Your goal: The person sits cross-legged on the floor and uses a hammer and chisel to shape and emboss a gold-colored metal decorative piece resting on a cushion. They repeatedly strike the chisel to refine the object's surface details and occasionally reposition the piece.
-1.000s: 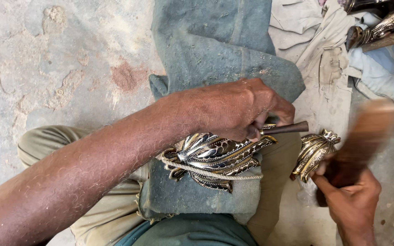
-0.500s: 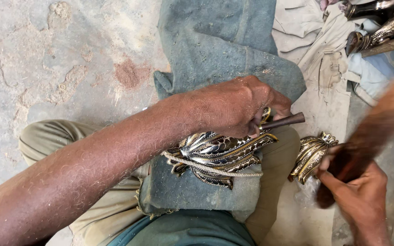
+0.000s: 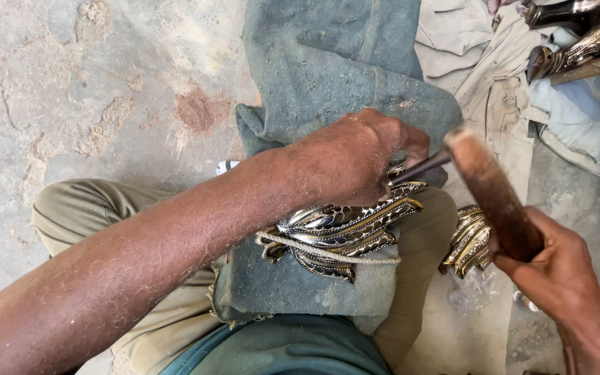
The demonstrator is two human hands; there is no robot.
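Head view: the metal ornament (image 3: pixel 345 229) is laid on a folded cloth (image 3: pixel 328 83) over the lap for support. A punch (image 3: pixel 421 167) is gripped by the left hand (image 3: pixel 352 160); a wooden mallet (image 3: pixel 491 191) is gripped by the right hand (image 3: pixel 557 267), poised above the punch.

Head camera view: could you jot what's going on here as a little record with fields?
Left hand: grips a thin metal punch, tip hidden
Right hand: holds a wooden mallet, raised and blurred
Workpiece: shiny leaf-patterned metal ornament, tied with rope
Support: grey cloth over the person's lap
Nearby: second shiny metal piece beside the knee
Ground: rough concrete floor
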